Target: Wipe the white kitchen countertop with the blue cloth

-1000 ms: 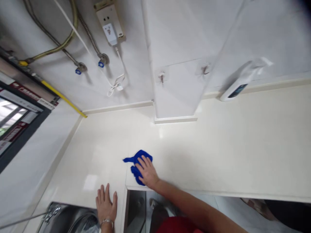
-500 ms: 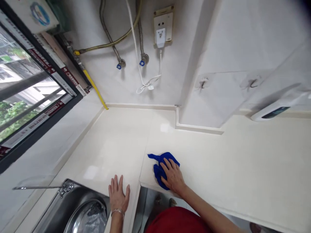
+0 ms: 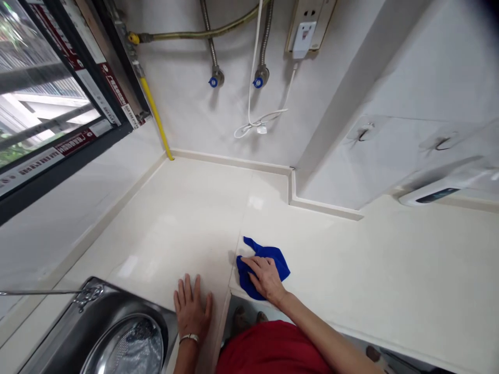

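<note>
A blue cloth (image 3: 278, 262) lies bunched on the white countertop (image 3: 351, 270), close to its front edge at the inner corner. Over it, my right hand (image 3: 267, 280) presses down with bent fingers, gripping the fabric; a narrow tail of cloth sticks out beyond the fingertips. My left hand (image 3: 193, 311) rests flat on the counter to the left of the cloth, fingers spread and holding nothing. It is near the right side of the steel sink (image 3: 166, 314).
A metal strainer bowl (image 3: 128, 345) sits in the sink, beside a faucet (image 3: 89, 296). A raised lip (image 3: 327, 208) follows the stepped wall. At the back are a yellow pipe (image 3: 156, 117) and a looped white cord (image 3: 249, 127). A white device (image 3: 432, 195) is at the right.
My right hand has moved slightly left with the cloth, its fingers now more bent and turned leftward. My left hand stays flat on the counter. The camera view has shifted.
</note>
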The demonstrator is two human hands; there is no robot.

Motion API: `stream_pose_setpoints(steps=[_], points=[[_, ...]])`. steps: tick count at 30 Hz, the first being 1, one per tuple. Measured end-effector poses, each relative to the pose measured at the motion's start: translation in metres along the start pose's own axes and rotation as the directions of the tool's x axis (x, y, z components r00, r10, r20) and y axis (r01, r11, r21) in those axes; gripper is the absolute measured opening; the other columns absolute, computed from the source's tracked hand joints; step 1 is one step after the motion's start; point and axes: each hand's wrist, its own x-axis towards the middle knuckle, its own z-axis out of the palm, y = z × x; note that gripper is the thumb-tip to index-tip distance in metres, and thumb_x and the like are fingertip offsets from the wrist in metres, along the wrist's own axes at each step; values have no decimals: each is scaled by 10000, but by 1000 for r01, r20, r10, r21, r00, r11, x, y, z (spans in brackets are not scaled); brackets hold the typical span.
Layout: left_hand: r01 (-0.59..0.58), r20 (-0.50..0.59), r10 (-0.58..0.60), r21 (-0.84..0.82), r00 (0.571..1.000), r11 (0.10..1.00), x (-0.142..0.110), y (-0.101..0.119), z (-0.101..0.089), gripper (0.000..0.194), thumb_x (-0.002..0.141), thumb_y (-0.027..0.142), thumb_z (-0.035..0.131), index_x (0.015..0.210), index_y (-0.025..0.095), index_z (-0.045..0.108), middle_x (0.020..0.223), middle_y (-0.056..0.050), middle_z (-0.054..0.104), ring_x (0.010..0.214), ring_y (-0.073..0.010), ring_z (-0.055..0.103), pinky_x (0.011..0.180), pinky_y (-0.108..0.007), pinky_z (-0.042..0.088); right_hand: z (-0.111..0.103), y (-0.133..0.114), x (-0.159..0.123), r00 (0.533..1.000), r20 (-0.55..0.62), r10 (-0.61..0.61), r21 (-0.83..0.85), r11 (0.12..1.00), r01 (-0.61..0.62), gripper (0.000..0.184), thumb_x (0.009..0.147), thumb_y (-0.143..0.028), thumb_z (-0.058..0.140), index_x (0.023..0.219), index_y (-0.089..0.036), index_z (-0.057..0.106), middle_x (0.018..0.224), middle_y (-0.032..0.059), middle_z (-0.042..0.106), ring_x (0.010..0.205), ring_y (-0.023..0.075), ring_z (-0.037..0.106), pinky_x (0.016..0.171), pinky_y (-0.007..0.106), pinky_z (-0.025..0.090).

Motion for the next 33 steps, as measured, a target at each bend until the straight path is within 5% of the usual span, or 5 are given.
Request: stream_pose_setpoints(steps=[10,20,26,33], points=[[-38,-45,38,3,998,999,0,8,-5,551,954,352,476,1461,136,480,1596,-220,362,1540,-379,176,1199,-624,275,14,-32,-2,998,-51,43,113,993,-37,230,967,-213,527,1178,-239,614,1094,62,664,996,194,581,851,354,328],[-69,-26,69,20,997,997,0,10,-7,546,953,324,488,1455,109,480,1584,-266,351,1547,-399,129,1192,-651,261,23,-59,11,989,81,120,-115,987,-110,85,889,-248,639,958,-218,598,1050,59,660,901,208,549,806,365,270],[-66,-12,66,1,998,998,-1,9,-5,548,954,329,475,1460,117,476,1589,-258,348,1555,-386,94,1197,-652,248,25,-51,25,978,57,202,-169,967,-190,87,941,-216,522,981,-209,598,1037,75,647,902,215,534,792,370,266],[-70,-10,70,-9,998,998,-1,8,-6,559,937,316,514,1458,116,479,1584,-264,354,1553,-387,110,1199,-650,241,22,-20,86,947,97,306,-271,924,-271,162,972,-248,507,1090,-209,612,1063,81,649,953,227,553,784,374,261]])
